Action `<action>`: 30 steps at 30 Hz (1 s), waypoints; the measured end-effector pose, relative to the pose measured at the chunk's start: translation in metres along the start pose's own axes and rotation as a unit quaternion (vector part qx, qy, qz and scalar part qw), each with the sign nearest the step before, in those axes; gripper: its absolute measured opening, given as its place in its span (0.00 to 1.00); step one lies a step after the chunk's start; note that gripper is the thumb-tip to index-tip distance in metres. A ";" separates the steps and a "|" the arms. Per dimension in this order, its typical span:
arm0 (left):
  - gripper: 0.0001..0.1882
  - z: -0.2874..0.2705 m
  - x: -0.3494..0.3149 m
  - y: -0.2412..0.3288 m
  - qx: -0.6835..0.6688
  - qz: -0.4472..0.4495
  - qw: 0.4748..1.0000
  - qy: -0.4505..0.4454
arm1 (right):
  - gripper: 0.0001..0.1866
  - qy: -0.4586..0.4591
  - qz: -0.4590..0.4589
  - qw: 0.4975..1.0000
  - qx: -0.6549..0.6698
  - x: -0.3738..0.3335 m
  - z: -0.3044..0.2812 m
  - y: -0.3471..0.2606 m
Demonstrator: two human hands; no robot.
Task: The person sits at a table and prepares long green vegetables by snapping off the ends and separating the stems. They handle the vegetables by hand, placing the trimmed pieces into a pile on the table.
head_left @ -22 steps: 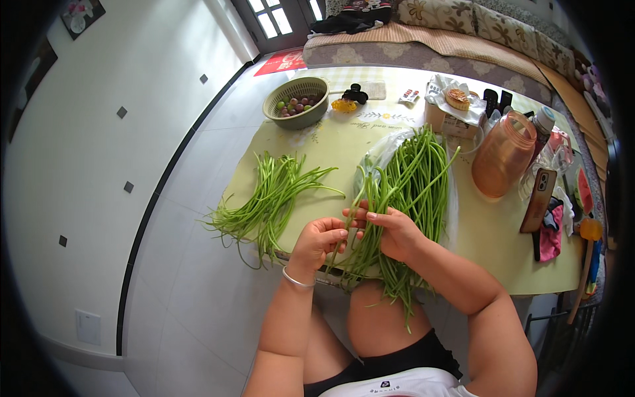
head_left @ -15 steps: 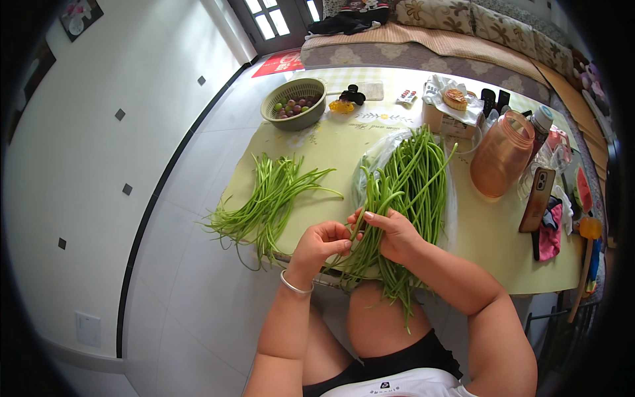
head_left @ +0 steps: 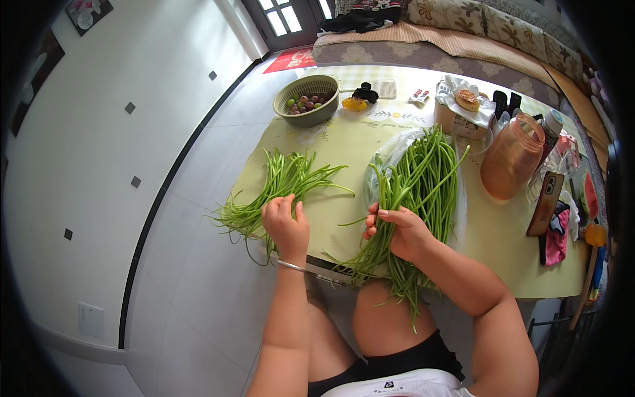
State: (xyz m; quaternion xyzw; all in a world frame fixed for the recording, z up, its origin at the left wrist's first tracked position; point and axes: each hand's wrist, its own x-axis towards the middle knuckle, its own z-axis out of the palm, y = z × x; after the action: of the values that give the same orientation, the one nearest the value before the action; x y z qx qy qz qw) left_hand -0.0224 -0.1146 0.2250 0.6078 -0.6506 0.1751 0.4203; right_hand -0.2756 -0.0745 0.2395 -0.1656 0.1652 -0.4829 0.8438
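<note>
A thick bunch of long green vegetable stems [head_left: 430,172] lies on a clear plastic bag [head_left: 391,151] at the table's near middle, its ends hanging over the front edge. My right hand [head_left: 413,236] is closed around part of that bunch, thumb on top. To the left lies a looser pile of similar green stems [head_left: 291,175]. My left hand [head_left: 286,226], with a silvery bangle [head_left: 291,266] at the wrist, reaches over the near side of this pile. Its fingers are bent in toward the thumb, and whatever they pinch is hidden against the stems.
A basket [head_left: 334,85] of grapes stands at the back left, near a black hair claw [head_left: 367,92]. At the right are a round pastry [head_left: 467,100] on a box, an orange translucent jug [head_left: 509,159], a phone [head_left: 546,202] and pink cloth [head_left: 557,245].
My left hand has gone from beside my right hand to the left pile. My right hand keeps its hold on the bunch. The whole view has shifted slightly.
</note>
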 end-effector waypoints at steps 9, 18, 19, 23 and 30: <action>0.13 0.018 0.004 -0.022 0.083 0.006 0.996 -0.027 | 0.11 -0.015 0.007 1.000 -0.023 0.000 -0.001 -0.002; 0.11 0.021 -0.003 -0.025 0.027 -0.037 0.997 -0.056 | 0.11 -0.012 0.011 0.999 -0.029 -0.001 -0.002 -0.001; 0.10 0.021 -0.001 -0.024 0.019 -0.028 0.998 -0.045 | 0.11 -0.013 0.008 0.999 -0.030 0.000 -0.002 -0.002; 0.08 0.015 0.001 -0.022 -0.001 -0.005 1.000 -0.017 | 0.11 -0.015 0.007 0.999 -0.035 0.000 0.000 -0.001; 0.07 -0.001 0.006 0.000 -0.087 -0.050 0.995 0.016 | 0.11 -0.011 0.011 1.000 -0.025 -0.001 0.001 -0.003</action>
State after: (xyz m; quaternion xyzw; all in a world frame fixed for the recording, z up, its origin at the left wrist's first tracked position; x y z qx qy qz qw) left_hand -0.0218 -0.1180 0.2298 0.5982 -0.6253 0.1062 0.4897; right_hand -0.2780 -0.0747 0.2413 -0.1903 0.1703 -0.4673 0.8464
